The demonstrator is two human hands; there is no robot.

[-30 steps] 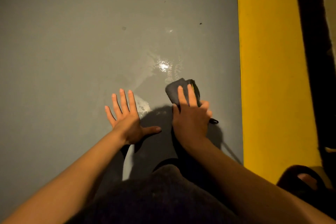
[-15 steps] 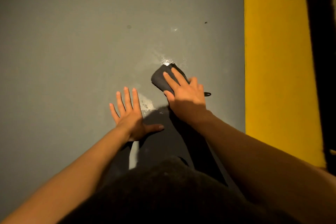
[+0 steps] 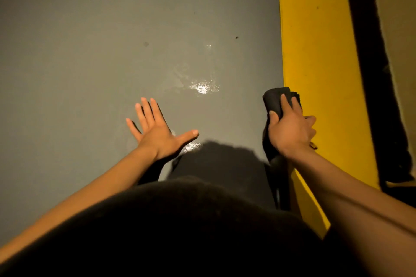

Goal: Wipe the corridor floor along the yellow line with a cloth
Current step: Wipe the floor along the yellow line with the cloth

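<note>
The grey corridor floor (image 3: pixel 94 56) fills most of the view, smooth and matt-looking, with a bright wet sheen (image 3: pixel 202 87) lying forward and to the left of the working grip. Along its right edge runs the yellow line (image 3: pixel 315 63), a broad painted band whose long axis runs straight away from the person; beyond it a dark strip (image 3: pixel 369 87) borders a paler surface. The person's dark clothing blocks the bottom of the view. The left hand (image 3: pixel 157 134) rests flat on the floor, fingers spread and straight, holding nothing, well apart to the left of the grip. The right hand (image 3: pixel 291 132), the nearer one to the line, has its grip closed on a dark cloth (image 3: pixel 275 99), soft and bunched into a wad, with two fingers laid over its top. The cloth pokes out just ahead of the grip and sits on the grey floor, touching or just overlapping the line's left edge. A stroke following the line would likely run forward from the grip, parallel to that edge.
</note>
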